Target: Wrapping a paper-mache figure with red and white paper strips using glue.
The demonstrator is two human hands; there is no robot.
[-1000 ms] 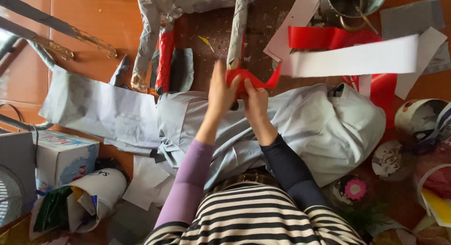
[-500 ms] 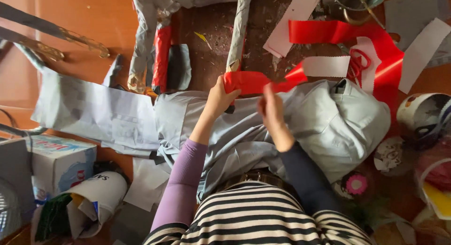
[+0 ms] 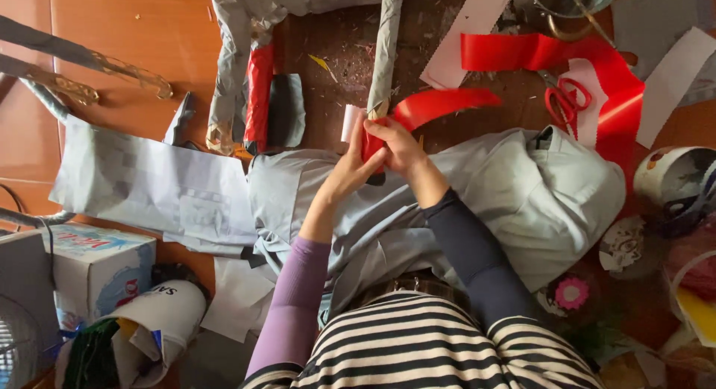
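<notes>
**A:** Red ribbon strip [image 3: 440,105] is right in the middle of the frame, pinched at its near end by both hands over the lap, and the free end curls off to the right above the grey cloth [image 3: 522,202]. Left hand [image 3: 356,161] has its fingers closed on the strip from the left, right hand [image 3: 399,146] clamped on it from the other side, the two touching.

**B:** So which step is that, folding?

**A:** Looks like it to me, folding or rolling the end into a tight little wad. I'd guess the next move needs a firm pinch so the fold doesn't spring open.

**B:** And the cutting gear?

**A:** Red scissors [image 3: 567,102] lie well apart, up right on a wider red ribbon [image 3: 537,52], near a white paper strip [image 3: 473,31].
</notes>
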